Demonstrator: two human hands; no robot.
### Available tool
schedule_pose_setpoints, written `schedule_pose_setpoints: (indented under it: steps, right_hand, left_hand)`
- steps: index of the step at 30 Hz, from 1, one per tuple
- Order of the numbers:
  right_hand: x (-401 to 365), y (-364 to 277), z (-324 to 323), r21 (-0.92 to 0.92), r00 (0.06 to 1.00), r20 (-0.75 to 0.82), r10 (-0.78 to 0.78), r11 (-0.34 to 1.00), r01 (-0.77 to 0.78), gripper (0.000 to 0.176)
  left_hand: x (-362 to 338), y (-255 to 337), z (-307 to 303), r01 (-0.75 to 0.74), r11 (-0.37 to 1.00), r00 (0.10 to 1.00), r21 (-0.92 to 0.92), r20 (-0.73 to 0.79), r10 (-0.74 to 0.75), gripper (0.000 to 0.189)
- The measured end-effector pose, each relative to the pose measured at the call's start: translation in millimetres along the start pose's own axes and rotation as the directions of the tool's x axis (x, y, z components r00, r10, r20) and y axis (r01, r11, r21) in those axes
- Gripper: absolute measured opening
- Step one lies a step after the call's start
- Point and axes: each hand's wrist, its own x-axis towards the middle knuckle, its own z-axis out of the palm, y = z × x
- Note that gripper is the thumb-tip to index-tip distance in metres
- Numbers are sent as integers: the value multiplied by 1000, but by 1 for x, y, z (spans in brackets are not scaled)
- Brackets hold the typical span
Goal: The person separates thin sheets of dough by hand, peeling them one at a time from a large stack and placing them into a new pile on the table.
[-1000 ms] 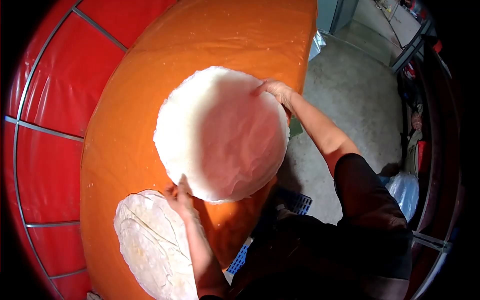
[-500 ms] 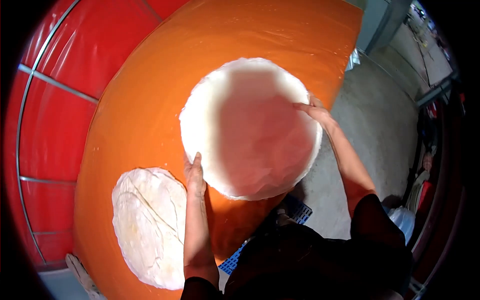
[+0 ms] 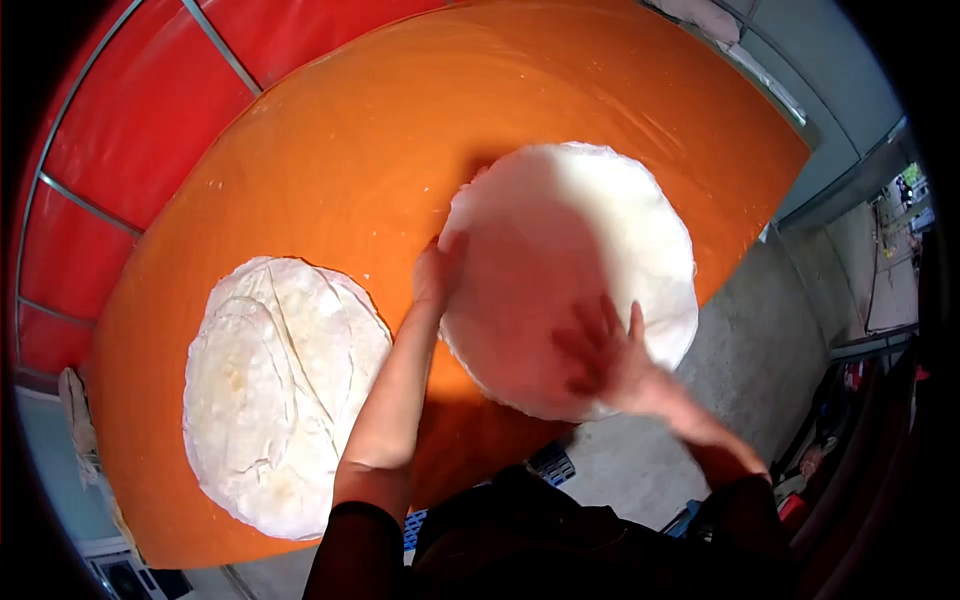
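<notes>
A large, thin, round white sheet like a flatbread (image 3: pixel 640 230) lies tilted over the orange tabletop, its right edge reaching past the table's edge. My left hand (image 3: pixel 438 272) holds its left rim, thumb on top and the other fingers hidden. Over its lower right part, my right hand (image 3: pixel 615 358) is open, fingers spread and palm toward the surface. A dark reddish shadow covers much of the sheet. To the left, a second round white flatbread (image 3: pixel 290 400) with creases, folds and faint brown spots lies beside my left forearm.
The orange table (image 3: pixel 340 180) has a curved far edge against red panels (image 3: pixel 130 130) with metal bars. Grey concrete floor (image 3: pixel 740 320) shows at the right. Blue plastic grating (image 3: pixel 552 465) is on the floor near my body. A grey metal cabinet (image 3: pixel 820 60) stands at the far right.
My right hand has let go of the upper right rim and moved down over the lower right, fingers spread. The held sheet sits further right in view, and the camera has turned.
</notes>
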Motion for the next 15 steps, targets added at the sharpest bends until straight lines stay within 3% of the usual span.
schedule_pose_setpoints:
  steps: [3, 6, 8, 10, 11, 12, 13, 14, 15]
  right_hand:
    - [2, -15, 33, -3, 974, -226, 36, 999, -38, 55]
    - [3, -12, 37, -125, 992, -96, 76, 988, -88, 62]
    - [2, -16, 33, -35, 984, -163, 75, 996, -82, 62]
    - [3, -16, 28, 11, 976, -212, 60, 998, -59, 61]
    - [2, -14, 23, 20, 970, -232, 69, 998, -66, 61]
    - [5, -7, 16, 433, 948, -315, 51, 896, 96, 60]
    - [6, -2, 4, 670, 936, -328, 126, 729, 137, 57]
    - [7, 4, -8, 842, 920, -339, 200, 501, 201, 54]
    - [3, 9, -26, 913, 901, -284, 329, 379, 150, 50]
  left_hand:
    - [15, -35, 23, -144, 988, 980, 53, -131, 150, 57]
    - [22, -32, 29, -113, 993, 990, 42, -78, 116, 54]
    - [17, -25, 9, -70, 984, 993, -161, 79, 83, 46]
    - [33, -76, 22, -259, 962, 938, 88, -216, 272, 48]
    - [-22, -35, -12, -275, 959, 883, 72, -377, 281, 54]
    - [-54, -31, -48, -296, 954, 879, -44, -403, 254, 53]
    - [-77, -40, -72, -324, 933, 874, -158, -427, 232, 52]
    - [-93, -76, -78, -402, 512, 911, -759, -390, 138, 43]
    - [-125, -101, -104, -329, 681, 907, -654, -419, 37, 40]
